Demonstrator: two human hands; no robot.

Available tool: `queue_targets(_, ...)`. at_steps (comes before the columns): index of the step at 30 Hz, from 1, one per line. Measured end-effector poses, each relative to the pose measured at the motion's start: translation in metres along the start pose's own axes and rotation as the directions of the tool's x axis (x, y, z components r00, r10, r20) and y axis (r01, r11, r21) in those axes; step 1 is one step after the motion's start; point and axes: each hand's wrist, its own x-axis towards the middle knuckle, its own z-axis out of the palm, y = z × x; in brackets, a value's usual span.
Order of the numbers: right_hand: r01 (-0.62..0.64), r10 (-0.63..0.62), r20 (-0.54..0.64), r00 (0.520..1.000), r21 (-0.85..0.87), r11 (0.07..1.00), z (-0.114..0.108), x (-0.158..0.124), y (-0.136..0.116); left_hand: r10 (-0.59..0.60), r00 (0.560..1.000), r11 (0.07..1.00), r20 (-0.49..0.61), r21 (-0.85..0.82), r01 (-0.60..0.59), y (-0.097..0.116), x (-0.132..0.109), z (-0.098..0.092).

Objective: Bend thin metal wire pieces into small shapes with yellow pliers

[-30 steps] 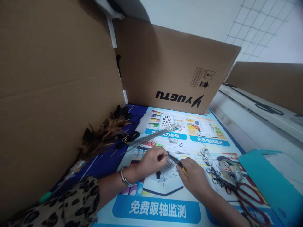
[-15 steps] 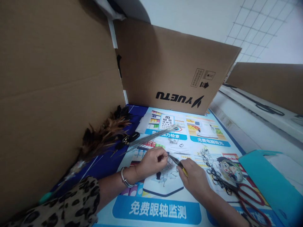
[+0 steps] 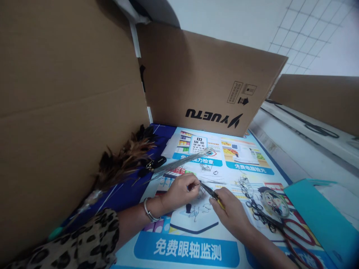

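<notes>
My right hand is closed around the yellow handles of a pair of pliers, whose dark narrow jaws point up and left. The jaw tips meet the fingertips of my left hand, which is pinched shut on a thin piece of wire; little of it shows. Below the hands, several bent bits of wire lie on the printed sheet. Beyond the left hand rests a bundle of long straight wires.
Red-handled scissors, black rings and a clear roll of tape lie at the right, beside a teal box. A brown feather duster lies along the left cardboard wall. Another cardboard panel stands behind.
Both hands and the pliers stay almost in place, the pliers shifting very slightly. The whole view has moved a little.
</notes>
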Motion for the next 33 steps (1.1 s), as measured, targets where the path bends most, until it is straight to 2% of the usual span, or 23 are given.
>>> queue_targets(5, 0.0, 0.0, -0.014, 1.0, -0.051, 0.999, 0.0, -0.001, -0.002, 0.021, 1.0, 0.999, 0.005, 0.034, -0.021, -0.001, 0.0, 0.0)
queue_targets(12, -0.024, 0.028, 0.023, 0.999, -0.142, 0.99, -0.002, -0.002, -0.005, 0.057, 0.998, 0.995, 0.023, 0.086, -0.059, -0.003, -0.001, 0.001)
queue_targets(21, -0.024, 0.027, 0.023, 0.999, -0.123, 0.992, 0.0, -0.001, -0.002, 0.042, 0.998, 0.996, 0.04, 0.073, -0.045, -0.004, -0.001, 0.001)
queue_targets(33, -0.064, 0.059, 0.041, 0.997, 0.143, 0.988, 0.007, 0.001, 0.006, -0.011, 1.0, 0.995, 0.017, -0.102, 0.013, -0.002, 0.002, -0.001)
